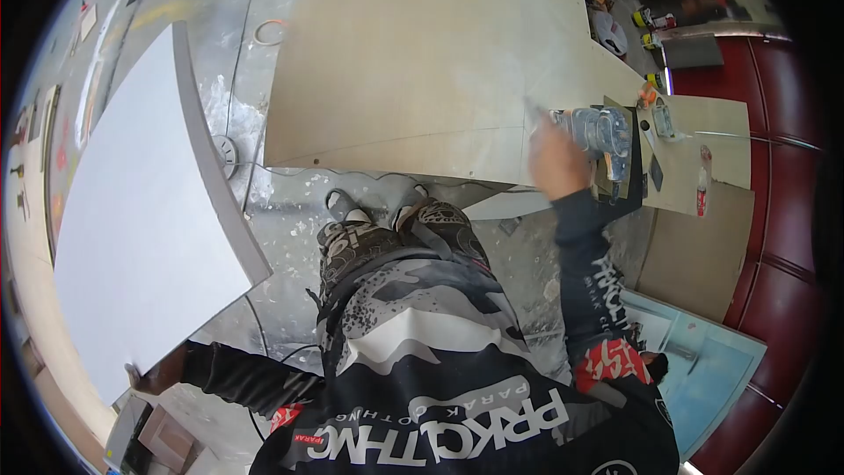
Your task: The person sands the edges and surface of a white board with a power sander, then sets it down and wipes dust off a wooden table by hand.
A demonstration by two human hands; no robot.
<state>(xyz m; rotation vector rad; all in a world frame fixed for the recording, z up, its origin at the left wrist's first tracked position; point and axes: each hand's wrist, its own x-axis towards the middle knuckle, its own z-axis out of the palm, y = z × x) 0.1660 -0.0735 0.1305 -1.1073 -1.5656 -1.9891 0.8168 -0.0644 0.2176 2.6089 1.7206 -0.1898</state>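
A large white panel [163, 211] stands at the left, held at its lower edge by my left hand [158, 369], whose thumb shows on the white face. My right hand [557, 158] is over the right end of the wooden board [413, 62], just left of a blue-grey power sander [602, 136]. Its fingers are smeared by motion, and I cannot make out what they hold, if anything. The sander rests on dark sheets at the board's right side.
A cable reel [226, 156] lies on the floor between panel and board. To the right are a small board [721, 127] with a red-labelled tube [704, 180], a light-blue panel [703, 361] and red panels [791, 211]. Cans [651, 18] stand at the upper right.
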